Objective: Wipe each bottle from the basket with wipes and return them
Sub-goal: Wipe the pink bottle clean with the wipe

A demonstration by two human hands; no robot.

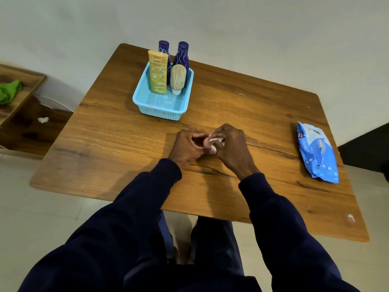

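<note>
Both hands meet over the near middle of the counter (pixel 117 144), forearms in dark navy sleeves (pixel 147 197) reaching in from the near edge. The left hand (pixel 187 146) lies knuckles up, its fingers curled inward toward the right, thumb tip against a small crumpled white wipe (pixel 215 141). The right hand (pixel 230 146) arches over from the other side, its fingers bent tightly around the same wipe, so the wipe is pinched between the 2 hands just above the wood. Most of the wipe is hidden inside the fingers.

Farther back, left of centre, stands a light blue mesh basket (pixel 160 109). All 4 bottles are in it, crowded at its far end: a yellow tube (pixel 157 72) upright on the left, a cream bottle (pixel 178 77) standing on its white cap beside it, and 2 dark blue bottles (pixel 182 54) behind them. The near half of the basket floor is bare mesh. A blue pack of wipes (pixel 317 152) lies flat near the right edge, well apart from hands and basket.

The counter is brown wood grain with rounded corners and a dark crack running across its near part. Behind it is a plain pale wall; the floor (pixel 42 218) is light tile. At the left is a low wooden shelf (pixel 25 131) with a green cloth (pixel 9 91) on its upper level and a crumpled white scrap (pixel 43 119) lower down.
</note>
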